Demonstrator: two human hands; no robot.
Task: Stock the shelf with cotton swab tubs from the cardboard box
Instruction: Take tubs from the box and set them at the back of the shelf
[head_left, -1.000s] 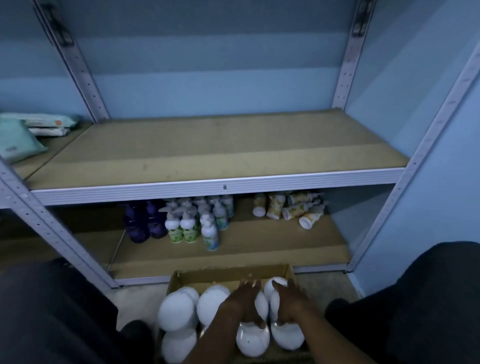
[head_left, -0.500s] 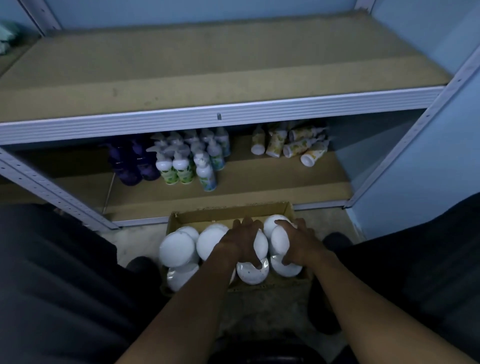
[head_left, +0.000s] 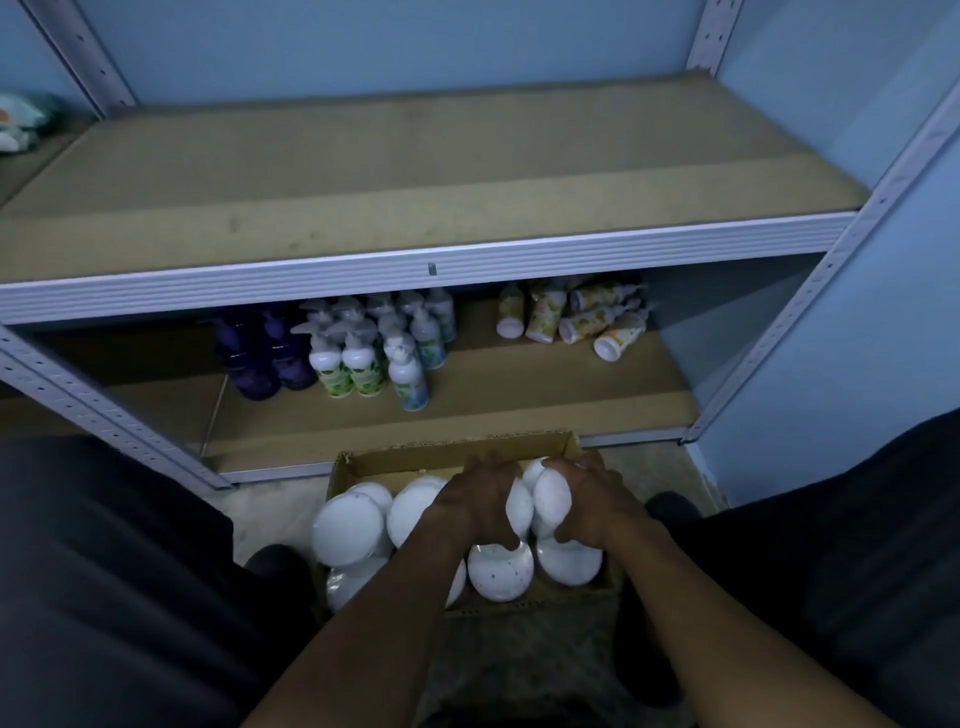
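A cardboard box sits on the floor in front of the shelving, holding several round white cotton swab tubs. Both hands are inside the box. My left hand curls around one white tub lying on its side. My right hand grips another white tub right beside it. The two held tubs touch each other between my hands. The wide brown shelf board above is bare.
The lower shelf carries purple bottles, white pump bottles and several toppled tubes. Grey metal uprights frame the bay. Packets lie on the neighbouring shelf at far left. Dark trouser legs flank the box.
The view tipped down and back up a little. Both hands closed more firmly around the two tubs in the box; the tubs are still at box level.
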